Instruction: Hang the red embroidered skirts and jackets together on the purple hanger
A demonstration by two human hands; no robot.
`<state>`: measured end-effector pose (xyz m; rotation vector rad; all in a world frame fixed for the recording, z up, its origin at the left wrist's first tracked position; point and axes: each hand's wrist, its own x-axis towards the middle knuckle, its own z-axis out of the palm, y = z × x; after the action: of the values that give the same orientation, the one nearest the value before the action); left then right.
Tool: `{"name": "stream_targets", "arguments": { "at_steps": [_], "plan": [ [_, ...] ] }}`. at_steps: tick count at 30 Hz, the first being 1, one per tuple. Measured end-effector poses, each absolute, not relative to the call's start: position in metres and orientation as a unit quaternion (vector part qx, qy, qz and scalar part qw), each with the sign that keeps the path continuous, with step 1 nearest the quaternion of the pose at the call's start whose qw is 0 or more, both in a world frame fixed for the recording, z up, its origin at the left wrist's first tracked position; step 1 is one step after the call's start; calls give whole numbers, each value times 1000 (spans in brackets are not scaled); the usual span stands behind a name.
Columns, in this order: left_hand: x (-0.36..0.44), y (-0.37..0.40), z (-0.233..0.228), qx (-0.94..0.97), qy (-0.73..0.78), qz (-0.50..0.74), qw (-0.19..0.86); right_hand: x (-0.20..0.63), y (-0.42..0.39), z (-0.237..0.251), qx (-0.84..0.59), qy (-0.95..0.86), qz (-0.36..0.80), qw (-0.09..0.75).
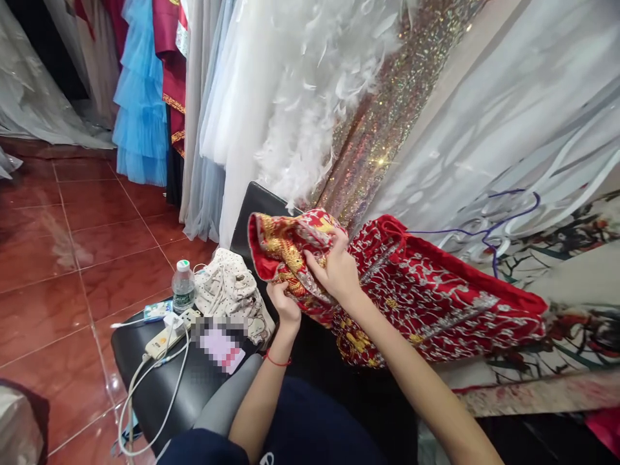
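Note:
A red garment [416, 297] with silver vine and gold embroidery lies across my lap and to the right. Its sleeve-like end [290, 248] is bunched up between my hands, with the red-lined opening facing left. My left hand [285, 305] pinches the lower edge near that opening. Higher up and to the right, my right hand [338, 268] grips the bunched cloth, thumb on top. Folds of the fabric hide some of my fingertips. A purple hanger [494, 236] rests at the garment's right upper edge.
On the black bench [159, 394] at left are a power strip [169, 334] with white cables, a water bottle [183, 287], a phone [223, 349] and a dotted cream cloth [232, 287]. Hanging gowns [247, 116] line the far side. White metal scrollwork [557, 181] stands at right.

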<state>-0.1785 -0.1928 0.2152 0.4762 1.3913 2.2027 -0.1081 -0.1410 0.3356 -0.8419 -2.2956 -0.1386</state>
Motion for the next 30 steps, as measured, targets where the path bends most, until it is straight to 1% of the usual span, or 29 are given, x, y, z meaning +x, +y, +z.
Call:
{"name": "stream_targets", "arguments": {
  "at_steps": [2, 4, 6, 7, 11, 13, 16, 19, 23, 26, 29, 30],
  "plan": [
    [-176, -205, 228, 152, 508, 821, 211, -90, -143, 320, -239, -869, -51, 430],
    [-171, -215, 246, 149, 488, 837, 196, -75, -150, 308, -191, -849, -53, 490],
    [-162, -220, 261, 166, 460, 843, 225, -62, -161, 301, -185, -831, -48, 522],
    [-158, -221, 267, 167, 450, 841, 250, -56, -167, 299, -192, -832, -39, 519],
    [-142, -216, 274, 191, 445, 800, 353, -30, -187, 299, -240, -873, 9, 425],
    [-141, -212, 275, 228, 434, 790, 369, -17, -187, 302, -272, -871, 33, 407],
    [-147, -210, 286, 269, 422, 790, 354, 2, -168, 311, -318, -862, 45, 393],
    [-155, -207, 302, 277, 433, 780, 356, 18, -129, 325, -343, -873, -3, 348],
    [-152, -196, 313, 285, 442, 765, 372, 22, -64, 344, -354, -880, -130, 288],
    [-142, -189, 317, 324, 451, 742, 375, 12, -17, 352, -344, -906, -163, 185],
    [-134, -188, 323, 377, 457, 696, 404, -9, 20, 351, -311, -941, -113, 70],
    [-132, -188, 326, 395, 458, 682, 411, -18, 30, 348, -292, -952, -80, 48]
  ]
}}
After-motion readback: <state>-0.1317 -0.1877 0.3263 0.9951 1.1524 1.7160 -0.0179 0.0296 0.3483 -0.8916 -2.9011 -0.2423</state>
